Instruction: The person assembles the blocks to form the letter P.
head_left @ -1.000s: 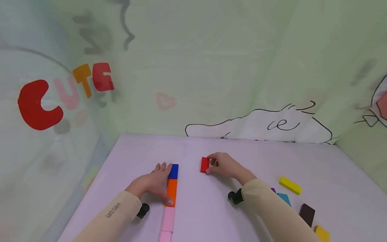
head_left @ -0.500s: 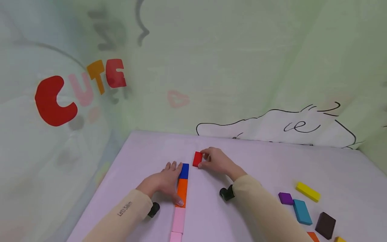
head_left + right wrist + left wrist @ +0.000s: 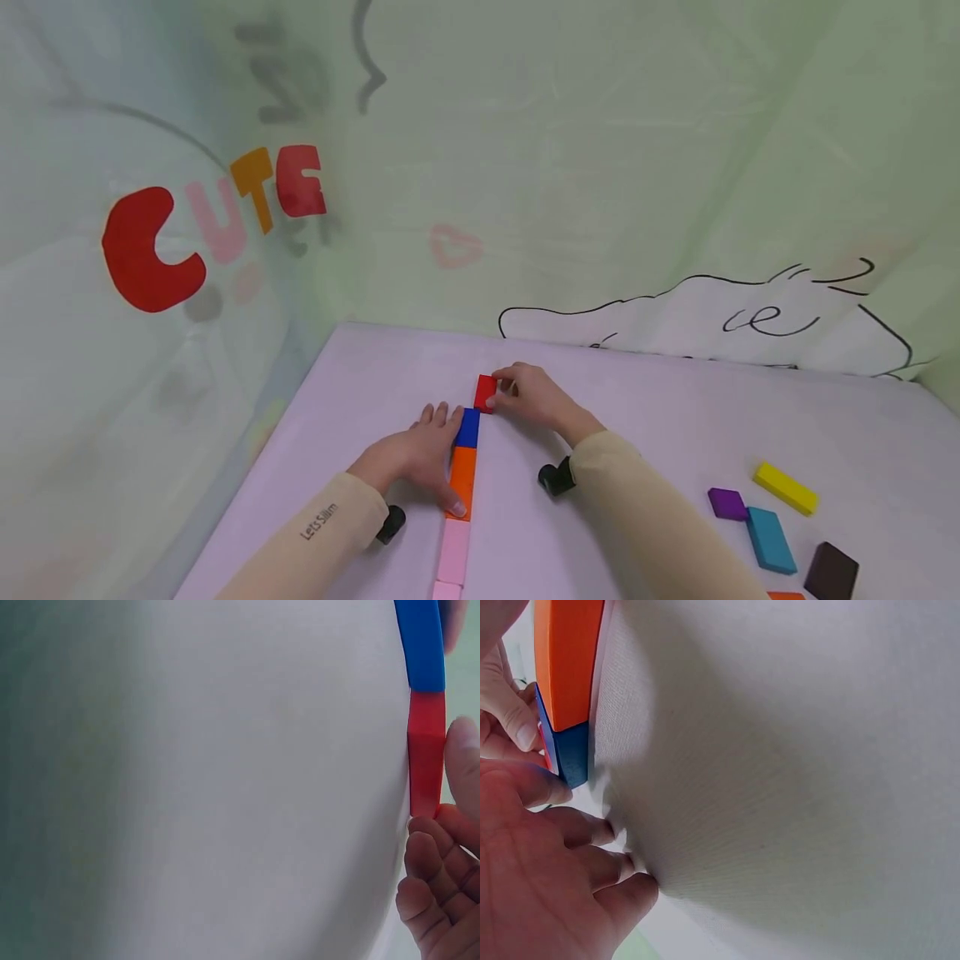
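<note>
A row of flat blocks runs away from me on the table, with pink blocks (image 3: 453, 550) nearest, then an orange block (image 3: 464, 471) and a blue block (image 3: 468, 428). My left hand (image 3: 412, 451) rests along the row's left side, fingers spread, its thumb on the orange block and its index finger by the blue one. At the far end, my right hand (image 3: 534, 398) pinches a red block (image 3: 485, 392) between thumb and fingers. In the right wrist view the red block (image 3: 426, 754) appears to meet the blue block's (image 3: 421, 645) end.
Loose blocks lie on the right of the table: purple (image 3: 727, 504), teal (image 3: 771, 540), yellow (image 3: 786, 488), dark brown (image 3: 832, 572), and a partly cut-off orange one (image 3: 786, 596). A pale printed curtain (image 3: 570, 183) stands behind the table.
My right hand has brought the red block leftward to the far end of the blue block. The left hand keeps its place on the row, while the head view has turned right.
</note>
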### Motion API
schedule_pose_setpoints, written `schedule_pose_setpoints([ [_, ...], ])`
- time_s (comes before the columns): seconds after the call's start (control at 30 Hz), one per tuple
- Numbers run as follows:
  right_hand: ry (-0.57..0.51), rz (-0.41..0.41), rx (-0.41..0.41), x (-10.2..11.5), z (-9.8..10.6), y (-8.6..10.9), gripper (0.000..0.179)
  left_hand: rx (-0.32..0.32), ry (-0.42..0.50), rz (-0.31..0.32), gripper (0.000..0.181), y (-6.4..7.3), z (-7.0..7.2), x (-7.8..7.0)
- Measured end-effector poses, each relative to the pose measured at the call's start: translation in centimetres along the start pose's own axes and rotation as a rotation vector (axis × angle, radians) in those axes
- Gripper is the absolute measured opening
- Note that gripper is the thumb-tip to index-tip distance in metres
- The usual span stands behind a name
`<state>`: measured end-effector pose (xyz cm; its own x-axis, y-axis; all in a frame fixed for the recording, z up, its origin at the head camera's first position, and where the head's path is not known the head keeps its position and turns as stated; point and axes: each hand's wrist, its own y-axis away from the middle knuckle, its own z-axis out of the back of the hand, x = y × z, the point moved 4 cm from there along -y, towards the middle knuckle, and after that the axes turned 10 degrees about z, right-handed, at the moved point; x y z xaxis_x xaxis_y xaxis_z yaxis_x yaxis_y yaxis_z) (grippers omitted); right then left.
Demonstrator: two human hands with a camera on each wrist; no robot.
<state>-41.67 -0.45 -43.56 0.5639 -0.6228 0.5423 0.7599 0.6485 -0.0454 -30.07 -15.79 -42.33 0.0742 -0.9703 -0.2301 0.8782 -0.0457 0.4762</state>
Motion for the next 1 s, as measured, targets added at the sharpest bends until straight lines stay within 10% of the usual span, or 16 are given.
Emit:
schedule_pose_setpoints([
  [1.0,-0.035,0.001,-0.005,1.0,-1.0,-1.4,0.045,0.016,0.03,0.011,0.123,-0.2,-0.2,0.2],
])
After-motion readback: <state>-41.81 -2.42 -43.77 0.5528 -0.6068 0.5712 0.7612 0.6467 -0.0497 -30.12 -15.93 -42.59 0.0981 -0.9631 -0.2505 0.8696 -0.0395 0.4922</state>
